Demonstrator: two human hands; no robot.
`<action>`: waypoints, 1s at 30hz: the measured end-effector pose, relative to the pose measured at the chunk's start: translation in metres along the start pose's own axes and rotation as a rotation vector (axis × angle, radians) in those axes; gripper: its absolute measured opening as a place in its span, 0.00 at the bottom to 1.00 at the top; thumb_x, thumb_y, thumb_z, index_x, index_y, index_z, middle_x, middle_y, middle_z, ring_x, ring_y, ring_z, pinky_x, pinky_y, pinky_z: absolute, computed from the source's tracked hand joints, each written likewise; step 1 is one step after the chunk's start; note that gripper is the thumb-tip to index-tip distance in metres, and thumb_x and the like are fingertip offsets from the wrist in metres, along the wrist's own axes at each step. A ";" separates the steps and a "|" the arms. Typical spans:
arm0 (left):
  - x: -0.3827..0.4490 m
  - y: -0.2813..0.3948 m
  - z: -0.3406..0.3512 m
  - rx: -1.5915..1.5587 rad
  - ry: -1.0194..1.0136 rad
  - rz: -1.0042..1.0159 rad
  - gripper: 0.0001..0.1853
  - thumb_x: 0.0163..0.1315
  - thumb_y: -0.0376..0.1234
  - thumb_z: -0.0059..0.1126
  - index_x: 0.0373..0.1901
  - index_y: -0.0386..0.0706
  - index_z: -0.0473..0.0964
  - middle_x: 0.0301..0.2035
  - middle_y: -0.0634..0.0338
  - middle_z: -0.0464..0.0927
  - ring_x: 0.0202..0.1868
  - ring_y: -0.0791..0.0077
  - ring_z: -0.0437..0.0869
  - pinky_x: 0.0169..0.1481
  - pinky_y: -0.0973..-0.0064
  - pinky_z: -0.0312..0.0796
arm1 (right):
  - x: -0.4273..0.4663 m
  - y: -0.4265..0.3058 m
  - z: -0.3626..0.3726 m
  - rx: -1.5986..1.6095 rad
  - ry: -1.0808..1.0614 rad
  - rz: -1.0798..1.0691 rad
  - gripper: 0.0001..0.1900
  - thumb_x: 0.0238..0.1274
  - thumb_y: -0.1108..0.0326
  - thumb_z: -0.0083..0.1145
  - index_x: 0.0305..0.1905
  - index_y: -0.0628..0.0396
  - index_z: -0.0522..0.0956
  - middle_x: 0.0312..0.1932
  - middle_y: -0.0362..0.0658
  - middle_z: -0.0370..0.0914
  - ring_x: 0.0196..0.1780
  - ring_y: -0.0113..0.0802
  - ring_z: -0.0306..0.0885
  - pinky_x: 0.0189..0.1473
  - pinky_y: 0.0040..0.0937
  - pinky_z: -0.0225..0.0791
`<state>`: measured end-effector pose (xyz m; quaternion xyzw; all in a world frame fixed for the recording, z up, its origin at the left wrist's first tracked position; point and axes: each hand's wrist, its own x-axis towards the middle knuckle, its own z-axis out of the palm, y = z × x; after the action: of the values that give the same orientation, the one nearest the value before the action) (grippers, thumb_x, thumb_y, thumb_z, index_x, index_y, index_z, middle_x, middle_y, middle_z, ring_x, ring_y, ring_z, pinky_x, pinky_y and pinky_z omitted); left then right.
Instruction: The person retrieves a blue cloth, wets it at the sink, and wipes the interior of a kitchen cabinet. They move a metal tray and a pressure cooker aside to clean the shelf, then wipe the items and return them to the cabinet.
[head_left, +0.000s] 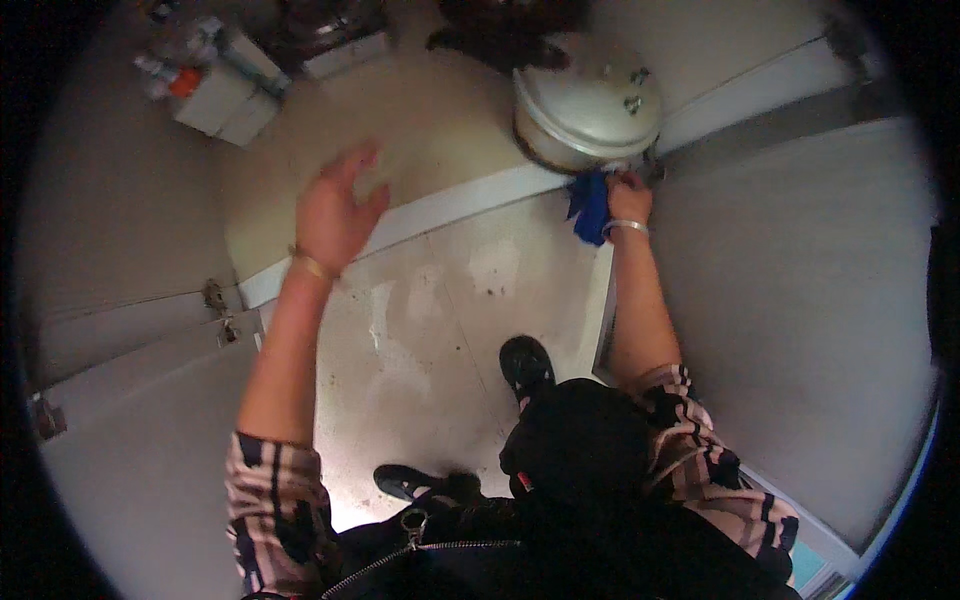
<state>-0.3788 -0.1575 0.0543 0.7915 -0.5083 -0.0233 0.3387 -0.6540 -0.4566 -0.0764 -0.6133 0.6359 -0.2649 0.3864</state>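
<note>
My right hand (630, 196) is closed on a crumpled blue cloth (590, 210) at the front edge of a beige cabinet shelf (420, 112). Just beyond my fingers stands a dull metal pot with a domed lid (589, 112), which looks like a pressure cooker. Its lid has small fittings on top, and a dark stain runs along its lower side. Whether my fingers touch the pot is hard to tell. My left hand (334, 210), slightly blurred, is over the left part of the shelf with fingers apart and nothing in it.
A white box (229, 109) with small items, one orange, stands at the back left. Dark cookware (502, 37) sits behind the pot. Cabinet doors stand open at left (142, 435) and right (772, 300). My shoes (526, 364) are on the stained floor (420, 360).
</note>
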 end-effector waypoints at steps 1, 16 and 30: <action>0.026 -0.002 0.011 0.047 -0.046 0.056 0.29 0.50 0.34 0.65 0.57 0.44 0.71 0.51 0.50 0.77 0.51 0.52 0.78 0.54 0.63 0.72 | 0.002 0.001 0.000 -0.012 0.004 -0.014 0.22 0.45 0.64 0.63 0.49 0.59 0.79 0.47 0.57 0.80 0.51 0.50 0.79 0.53 0.38 0.69; 0.168 0.018 0.055 0.340 -0.575 0.034 0.43 0.41 0.37 0.70 0.64 0.47 0.64 0.57 0.48 0.72 0.58 0.53 0.74 0.63 0.64 0.67 | -0.011 -0.017 -0.008 -0.179 -0.170 -0.211 0.29 0.46 0.63 0.61 0.59 0.54 0.72 0.51 0.59 0.76 0.56 0.56 0.74 0.57 0.42 0.68; 0.068 0.030 0.055 -0.124 -0.556 -0.296 0.31 0.37 0.40 0.65 0.48 0.37 0.73 0.39 0.46 0.80 0.40 0.56 0.81 0.48 0.66 0.72 | -0.017 -0.047 -0.013 -0.228 -0.176 -0.222 0.25 0.48 0.66 0.62 0.56 0.54 0.75 0.51 0.56 0.78 0.56 0.50 0.76 0.57 0.40 0.68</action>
<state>-0.3908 -0.2496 0.0497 0.7980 -0.4581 -0.3186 0.2277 -0.6385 -0.4471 -0.0287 -0.7404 0.5540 -0.1775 0.3367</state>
